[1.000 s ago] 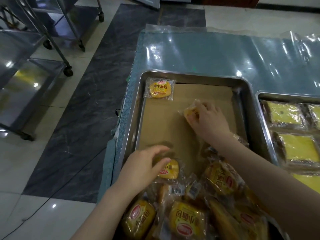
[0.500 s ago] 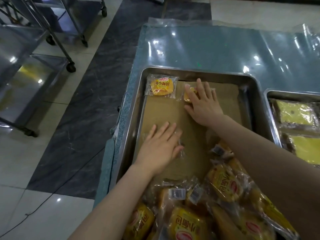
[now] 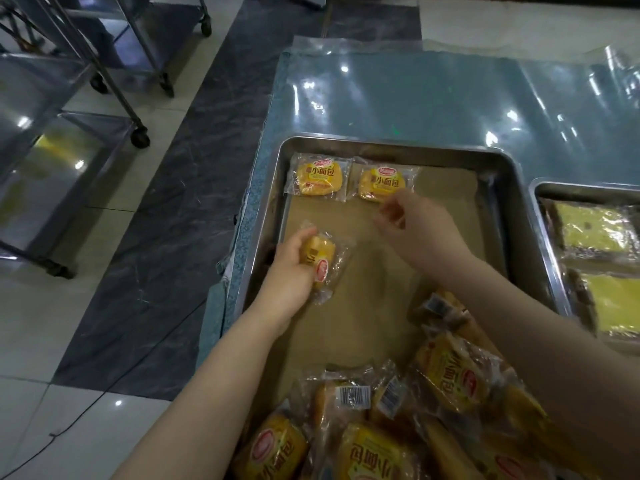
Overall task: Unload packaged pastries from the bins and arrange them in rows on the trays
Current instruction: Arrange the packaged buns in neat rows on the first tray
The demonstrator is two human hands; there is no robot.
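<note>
Nearest the camera, at about 6 o'clock, a heap of packaged pastries [image 3: 408, 431] fills the tray's near end: crinkled clear wrappers over soft golden buns, with red oval logos and white barcode labels, lying every way up.

Beyond the heap lies flat, matte brown paper [image 3: 367, 299], a rectangular liner covering the floor of the metal tray [image 3: 498, 174], which has rounded corners and a dull brushed rim.

At 9 o'clock on the liner, the left hand [image 3: 287, 275] grasps one wrapped bun [image 3: 320, 259], fingers curled round its rounded side, the package tilted with its red logo toward the camera and its loose film end sticking out at the near side.

At about 1 o'clock from it, the right hand [image 3: 415, 230] hangs over the paper with fingers loosely curled; nothing shows between them, and the fingertips lie just beside the near edge of the second placed pastry [image 3: 382, 183]. Whether they touch its wrapper cannot be told.

That pastry and the first placed pastry [image 3: 319, 178] lie side by side along the tray's far edge, at 11 to 12 o'clock, both face up, squarish, glossy.

At 3 o'clock, a second tray [image 3: 547, 237] holds flat yellow squares in clear film.

Farthest off, the table [image 3: 398, 95] shows a blue-green top under shiny, wrinkled plastic sheeting, and at 10 o'clock steel wheeled racks [image 3: 114, 64] stand on tiled floor.
</note>
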